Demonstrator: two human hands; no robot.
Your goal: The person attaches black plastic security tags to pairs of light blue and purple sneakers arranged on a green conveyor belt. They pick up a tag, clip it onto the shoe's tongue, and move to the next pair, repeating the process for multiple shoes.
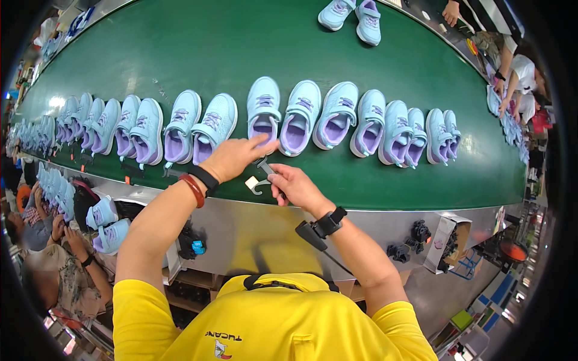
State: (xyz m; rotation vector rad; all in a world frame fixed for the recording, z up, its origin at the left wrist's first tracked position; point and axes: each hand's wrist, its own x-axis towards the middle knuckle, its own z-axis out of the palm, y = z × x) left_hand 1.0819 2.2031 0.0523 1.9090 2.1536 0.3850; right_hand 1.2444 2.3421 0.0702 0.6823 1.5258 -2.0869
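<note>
My left hand (236,158) lies over the heel of a light blue shoe (264,99) with a purple lining, its fingers pressed at the collar. The hand hides the heel and part of the opening. Just to the right, my right hand (296,188) pinches a dark grey plastic hanger (265,168), whose upper end reaches the left fingers. Below it show a pale curved hook (259,188) and a small cream tag (251,182). Another light blue shoe (300,114) stands right beside the first, toe pointing away.
Matching shoes in pairs (203,123) line the green belt (198,54) to both sides; one pair (368,23) stands farther away. A metal edge (373,231) runs along my side. At the right is an open carton (448,240). Co-workers (78,265) sit left and stand far right.
</note>
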